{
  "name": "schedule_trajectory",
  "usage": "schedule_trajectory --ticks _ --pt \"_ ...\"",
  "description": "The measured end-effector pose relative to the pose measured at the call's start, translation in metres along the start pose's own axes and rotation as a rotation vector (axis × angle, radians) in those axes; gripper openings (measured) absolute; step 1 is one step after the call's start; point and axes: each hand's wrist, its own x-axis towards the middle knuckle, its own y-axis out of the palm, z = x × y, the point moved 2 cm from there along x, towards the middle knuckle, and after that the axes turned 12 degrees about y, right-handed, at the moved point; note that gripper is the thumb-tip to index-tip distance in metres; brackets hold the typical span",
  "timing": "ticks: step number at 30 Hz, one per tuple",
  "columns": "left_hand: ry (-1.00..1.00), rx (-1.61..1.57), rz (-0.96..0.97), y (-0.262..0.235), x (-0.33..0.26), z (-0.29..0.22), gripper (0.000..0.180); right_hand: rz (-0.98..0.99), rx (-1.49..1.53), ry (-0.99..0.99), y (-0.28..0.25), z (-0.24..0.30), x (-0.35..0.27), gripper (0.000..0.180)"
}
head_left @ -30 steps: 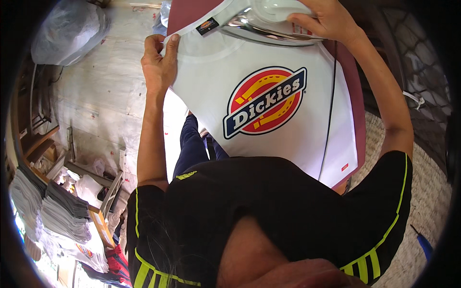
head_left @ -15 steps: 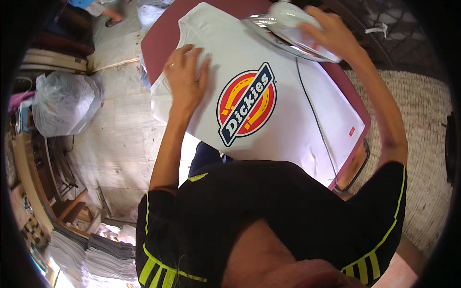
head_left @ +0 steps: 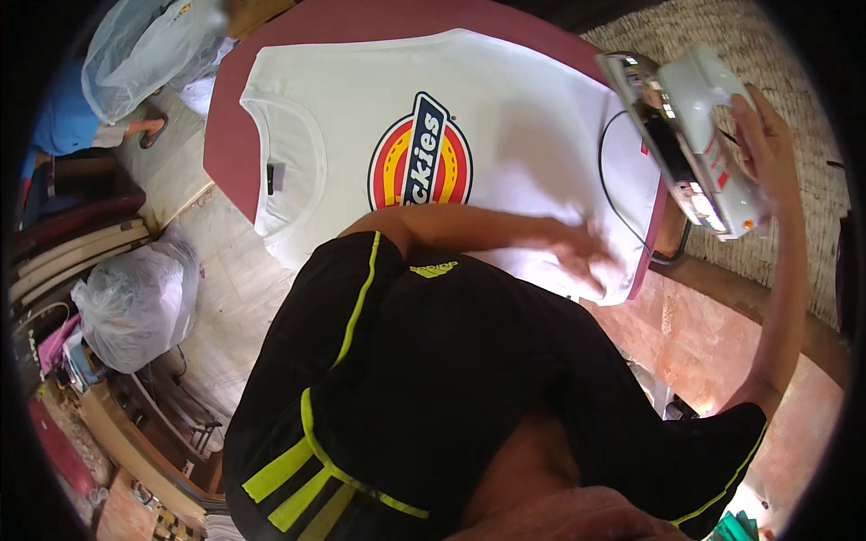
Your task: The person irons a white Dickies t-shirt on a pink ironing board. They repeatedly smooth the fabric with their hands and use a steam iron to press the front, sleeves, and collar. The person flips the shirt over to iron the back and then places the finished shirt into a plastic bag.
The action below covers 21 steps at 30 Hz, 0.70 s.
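A white T-shirt (head_left: 532,117) with a round red, yellow and navy print lies spread on a maroon ironing table (head_left: 236,135). Its neckline points left and its hem lies at the right. Across the lower part of the shirt reaches my left arm, and my left hand (head_left: 586,257), smeared by motion, is over the cloth near the hem. My right hand (head_left: 765,149) is closed round the handle of a white iron (head_left: 699,104). The iron is raised and tilted beyond the table's right end, its shiny metal base side facing the shirt. A black cord (head_left: 603,171) curves over the hem.
A stuffed clear plastic bag (head_left: 140,298) stands on the floor at left, beside wooden shelving (head_left: 126,442). Another plastic bag (head_left: 135,54) is at the upper left, near a person in blue (head_left: 63,113). A woven mat (head_left: 776,54) covers the floor at right.
The iron in my right hand has moved off the shirt's upper edge to the right. My left hand has gone from near the neckline to the hem. The view has turned.
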Motion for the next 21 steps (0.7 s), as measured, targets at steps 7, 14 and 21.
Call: schedule_trajectory --ticks 7,14,21 --pt "0.081 -0.6 0.199 -0.012 -0.069 -0.073 0.033 0.148 -0.073 -0.117 0.142 -0.001 -0.022 0.038" --pt "-0.468 0.36 -0.552 -0.072 -0.197 -0.117 0.025 -0.018 -0.019 -0.347 0.216 0.007 -0.006 0.04" --pt "-0.853 1.024 -0.695 -0.04 -0.199 -0.125 0.063 -0.113 -0.101 -0.466 0.232 0.067 0.035 0.042"
